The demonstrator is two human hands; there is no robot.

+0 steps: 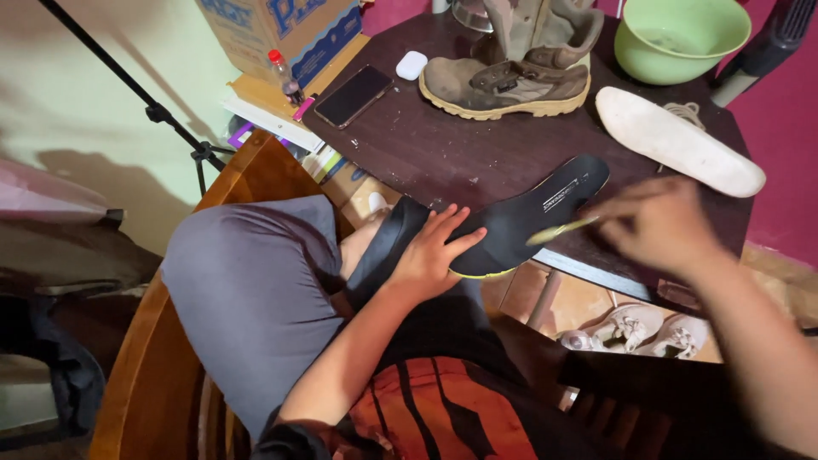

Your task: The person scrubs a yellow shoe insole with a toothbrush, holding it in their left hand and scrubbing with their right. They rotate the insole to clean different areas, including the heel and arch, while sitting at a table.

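The left hand (430, 251) lies flat and open on the near end of a black insole (520, 217), pressing it to the worktop (443, 153) edge so it stays steady. The right hand (656, 226), blurred, is closed around a thin yellowish brush (562, 230) touching the insole. Farther away stand a tan boot (511, 81) and a white insole (677, 140).

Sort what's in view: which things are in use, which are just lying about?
In use: black insole held flat by left hand; yellow-green brush in right hand, blurred.

Lying about: boot, white insole, green bowl, phone, earbud case, small bottle, cardboard box, shoes under the table.
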